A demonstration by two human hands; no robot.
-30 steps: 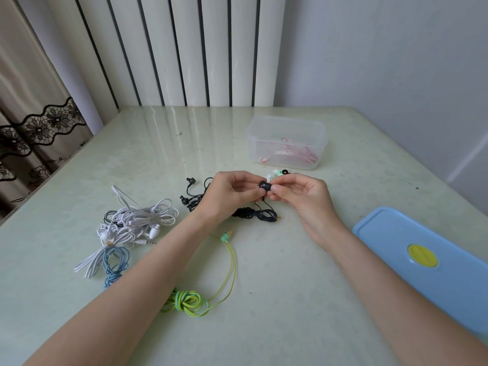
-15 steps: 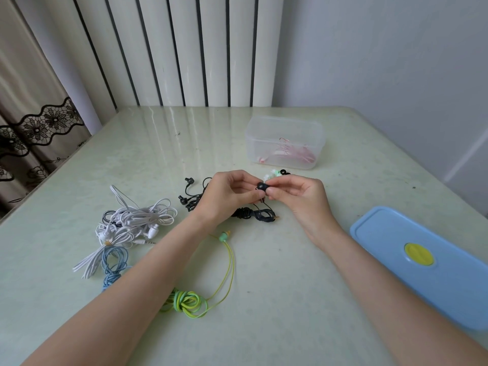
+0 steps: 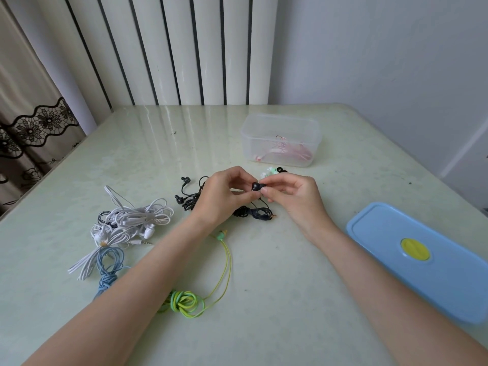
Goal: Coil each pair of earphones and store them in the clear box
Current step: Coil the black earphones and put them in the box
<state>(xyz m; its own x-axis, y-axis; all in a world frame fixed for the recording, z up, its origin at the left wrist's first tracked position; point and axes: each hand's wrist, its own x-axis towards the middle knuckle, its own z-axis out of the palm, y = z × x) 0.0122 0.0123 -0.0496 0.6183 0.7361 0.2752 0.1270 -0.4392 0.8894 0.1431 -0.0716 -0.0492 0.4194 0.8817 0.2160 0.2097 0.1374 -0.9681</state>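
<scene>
At the table's middle, my left hand (image 3: 221, 196) and my right hand (image 3: 293, 196) pinch one black earbud (image 3: 255, 186) between their fingertips. Its dark cable (image 3: 257, 213) trails down in a small tangle on the table. A second black pair (image 3: 188, 196) lies just left of my left hand. The clear box (image 3: 281, 128) stands behind my hands with a pink pair (image 3: 286, 152) inside. Green-and-yellow earphones (image 3: 186, 303) lie coiled near my left forearm. White (image 3: 133, 223) and blue (image 3: 109, 268) earphones sit tangled at the left.
The blue lid (image 3: 422, 262) with a yellow centre lies at the right, close to the table's edge. Small pale-green earbuds (image 3: 268, 171) lie between my hands and the box. A wall runs behind and to the right; curtains hang at the left.
Both hands stay together on the black earbud, fingers shifting only slightly. Nothing else on the table has moved.
</scene>
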